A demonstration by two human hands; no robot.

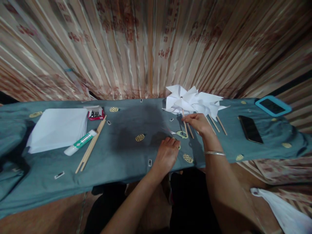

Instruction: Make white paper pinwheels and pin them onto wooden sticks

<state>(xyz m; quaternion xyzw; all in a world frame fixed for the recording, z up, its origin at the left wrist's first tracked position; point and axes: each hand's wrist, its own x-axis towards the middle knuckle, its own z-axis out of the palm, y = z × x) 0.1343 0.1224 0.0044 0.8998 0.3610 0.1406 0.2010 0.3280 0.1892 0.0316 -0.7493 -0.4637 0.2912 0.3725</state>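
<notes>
My right hand [196, 123] is closed in a pinch on the wooden stick of a white paper pinwheel [179, 99], whose folded blades lie at the table's far side. Several more pinwheels [209, 102] overlap beside it, their sticks [221, 125] pointing toward me. A pair of scissors [181, 134] with pale green handles lies just below the pinched stick, blades to the left. My left hand [167, 154] rests on the cloth with curled fingers, partly over the lower scissor loop. Whatever its fingers may hold is hidden from view.
On the left are a stack of white paper [58, 128], a red box of small pins [96, 113], a green-and-white glue tube [80, 143] and loose wooden sticks [91, 146]. A phone [250, 129] and a blue-framed tablet [273, 106] lie right. A curtain [146, 48] hangs behind.
</notes>
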